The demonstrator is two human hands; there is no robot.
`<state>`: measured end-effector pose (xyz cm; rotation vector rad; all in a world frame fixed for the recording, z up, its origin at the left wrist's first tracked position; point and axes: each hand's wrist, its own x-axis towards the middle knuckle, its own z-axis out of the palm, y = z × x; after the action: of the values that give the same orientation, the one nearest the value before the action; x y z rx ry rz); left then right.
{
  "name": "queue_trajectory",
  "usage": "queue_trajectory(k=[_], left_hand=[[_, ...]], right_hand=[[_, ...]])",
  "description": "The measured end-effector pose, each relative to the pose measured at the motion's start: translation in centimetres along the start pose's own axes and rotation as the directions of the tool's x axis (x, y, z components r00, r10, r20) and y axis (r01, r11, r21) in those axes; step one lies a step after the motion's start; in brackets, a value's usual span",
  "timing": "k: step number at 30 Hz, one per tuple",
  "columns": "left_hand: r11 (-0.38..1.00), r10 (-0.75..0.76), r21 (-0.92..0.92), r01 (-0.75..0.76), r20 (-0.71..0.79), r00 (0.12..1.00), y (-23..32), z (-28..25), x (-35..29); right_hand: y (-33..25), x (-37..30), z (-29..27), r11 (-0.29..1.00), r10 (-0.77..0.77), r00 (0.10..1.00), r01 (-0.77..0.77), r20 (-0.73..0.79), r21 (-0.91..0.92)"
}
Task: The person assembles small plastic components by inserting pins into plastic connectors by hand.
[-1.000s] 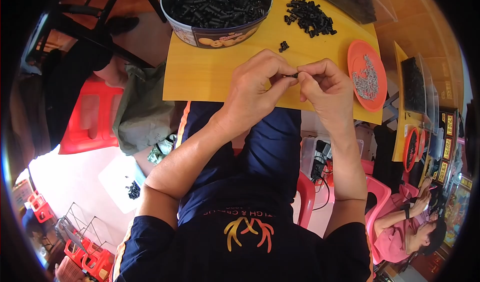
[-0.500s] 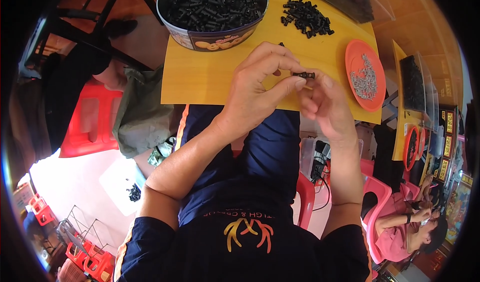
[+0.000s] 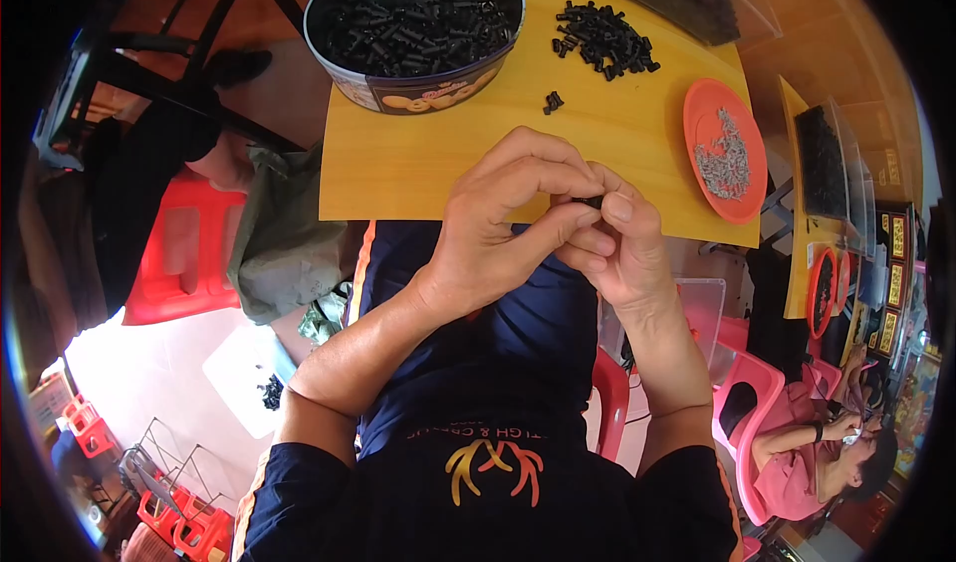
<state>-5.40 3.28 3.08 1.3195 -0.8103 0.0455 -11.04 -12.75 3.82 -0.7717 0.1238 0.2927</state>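
Observation:
Both my hands meet just over the front edge of the yellow table. Between finger and thumb, my left hand (image 3: 503,222) pinches a small black cylindrical part (image 3: 592,202). My right hand (image 3: 627,243) closes on its other end, and the fingers cover most of it. Beyond them, a few loose black parts (image 3: 553,102) lie on the tabletop, with a larger pile of black parts (image 3: 605,42) farther back. At the far left stands a round biscuit tin (image 3: 423,99) full of similar parts. An orange-red plate (image 3: 697,124) on the right holds small grey metal pieces (image 3: 730,159).
The yellow table (image 3: 398,174) ends just before my lap. A clear plastic box (image 3: 752,0) of dark parts stands at its far right corner. Red stools (image 3: 184,253) are on the left. At the right, a person in pink (image 3: 797,452) sits by another table.
My hands have come closer to my body and lower in the picture. The right fingers have closed around the black part, now mostly hidden. The loose parts behind them have come into view.

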Motion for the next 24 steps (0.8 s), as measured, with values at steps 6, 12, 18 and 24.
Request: queue_trajectory(k=[6, 12, 18, 24], left_hand=[[1.0, -0.023, -0.014, 0.024, 0.05, 0.999, 0.3, -0.9, 0.5], [0.902, 0.158, 0.422, -0.094, -0.121, 0.98, 0.8, -4.5, 4.4], [0.584, 0.439, 0.792, -0.179, -0.122, 0.89, -1.0, -9.5, 8.0], [0.828, 0.242, 0.547, -0.122, -0.153, 0.958, 0.0, -5.4, 4.2]], right_hand=[[-0.5, 0.2, 0.8, 0.999, 0.023, 0.999, -0.025, 0.04, 0.033], [-2.7, 1.9, 0.3, 0.849, -0.159, 0.974, 0.052, -0.16, -0.525], [-5.9, 5.7, -5.2, 0.375, -0.507, 0.854, 0.098, -0.116, -0.922], [-7.9, 8.7, -6.8, -0.153, -0.644, 0.758, 0.002, 0.101, -0.988]])
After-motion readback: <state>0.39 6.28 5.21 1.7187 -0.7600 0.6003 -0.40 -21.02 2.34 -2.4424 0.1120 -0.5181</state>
